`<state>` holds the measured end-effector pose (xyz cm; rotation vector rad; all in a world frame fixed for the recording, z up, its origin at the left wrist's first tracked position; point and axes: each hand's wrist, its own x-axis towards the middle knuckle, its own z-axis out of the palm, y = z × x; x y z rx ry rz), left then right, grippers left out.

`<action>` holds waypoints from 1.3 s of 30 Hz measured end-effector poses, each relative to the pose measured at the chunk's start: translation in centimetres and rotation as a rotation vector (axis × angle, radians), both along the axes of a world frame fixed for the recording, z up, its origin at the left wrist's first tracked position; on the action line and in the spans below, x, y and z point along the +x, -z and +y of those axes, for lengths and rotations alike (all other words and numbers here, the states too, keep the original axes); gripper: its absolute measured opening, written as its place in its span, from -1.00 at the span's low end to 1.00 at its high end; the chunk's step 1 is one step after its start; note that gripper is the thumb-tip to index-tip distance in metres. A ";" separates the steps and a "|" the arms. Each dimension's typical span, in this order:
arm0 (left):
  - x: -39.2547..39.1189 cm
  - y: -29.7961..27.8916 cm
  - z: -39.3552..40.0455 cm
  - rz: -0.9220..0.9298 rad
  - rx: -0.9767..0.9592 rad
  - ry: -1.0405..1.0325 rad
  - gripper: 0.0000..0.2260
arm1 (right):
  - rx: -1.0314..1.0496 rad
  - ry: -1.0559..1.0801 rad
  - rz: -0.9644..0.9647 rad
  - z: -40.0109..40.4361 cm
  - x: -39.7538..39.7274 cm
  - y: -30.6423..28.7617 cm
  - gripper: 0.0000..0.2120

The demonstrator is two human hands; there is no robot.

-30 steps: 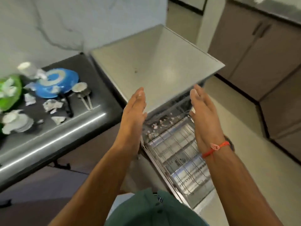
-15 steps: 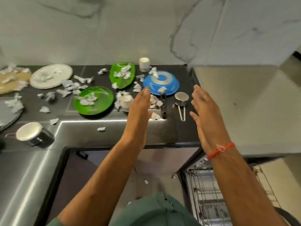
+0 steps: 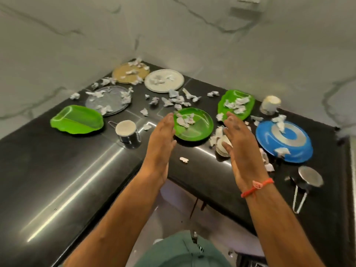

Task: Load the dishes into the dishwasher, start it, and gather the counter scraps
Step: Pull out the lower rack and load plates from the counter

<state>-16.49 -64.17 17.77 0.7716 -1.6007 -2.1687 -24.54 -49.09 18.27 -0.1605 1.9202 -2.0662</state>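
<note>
Both hands were raised over the front edge of the dark counter point(image 3: 57, 182), palms turned toward each other, fingers straight and together, holding nothing; left hand point(image 3: 160, 143) and right hand point(image 3: 241, 149) framed the round green plate point(image 3: 198, 128) between them, which reads as a reach lined up to take that plate by its two sides

Dishes all sat out on the counter, none loaded: a green tray point(image 3: 77, 120) at the left, a glass plate point(image 3: 108, 100) behind it, a tan plate point(image 3: 125, 74) in the far corner, a white plate point(image 3: 163, 80) just beside it, a second green tray point(image 3: 237, 104) propped toward the wall, a blue plate point(image 3: 284, 141) at the right; a steel cup point(image 3: 127, 132) stood upright near the left hand, a pale cup point(image 3: 269, 105) by the wall, a small steel pan point(image 3: 310, 176) near the right edge; a small white dish point(image 3: 221, 145) lay partly hidden behind the right hand, its shape hard to make out

Paper scraps point(image 3: 177, 99) were strewn over plates and counter alike, thickest between the white plate and the round green one; likely the plates would need tipping off before racking, else scraps go in with them

Dishwasher not in view; no part of the task looked done yet
</note>
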 end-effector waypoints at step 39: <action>-11.0 12.4 -41.2 -0.941 -1.600 0.442 -0.64 | 0.411 -0.659 -0.214 -36.6 -11.1 3.7 -0.57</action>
